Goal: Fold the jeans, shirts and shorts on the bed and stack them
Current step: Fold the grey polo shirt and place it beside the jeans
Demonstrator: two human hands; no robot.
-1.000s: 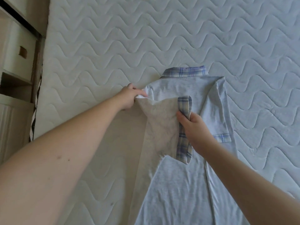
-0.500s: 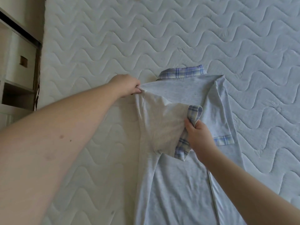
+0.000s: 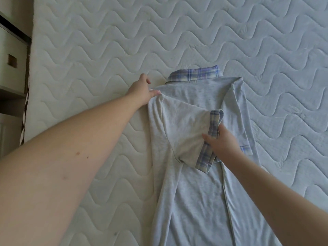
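Note:
A light grey polo shirt (image 3: 195,201) with a blue plaid collar (image 3: 195,75) lies flat on the white quilted mattress (image 3: 106,41), collar away from me. Both sides are folded in over the middle. My left hand (image 3: 142,91) pinches the shirt's left shoulder corner. My right hand (image 3: 221,142) grips the plaid cuff (image 3: 213,126) of the left sleeve, which lies folded across the chest. The right sleeve lies folded in along the right side, its plaid cuff partly behind my right hand.
The mattress's left edge runs down the frame's left side. Beyond it stands white shelving (image 3: 10,59) with a drawer and a dark gap below. Bare quilted mattress surrounds the shirt above and to the right.
My right hand carried the left sleeve's cuff further right and down across the chest. My left hand stayed pinching the shoulder corner; the shirt's left side now lies folded in more narrowly.

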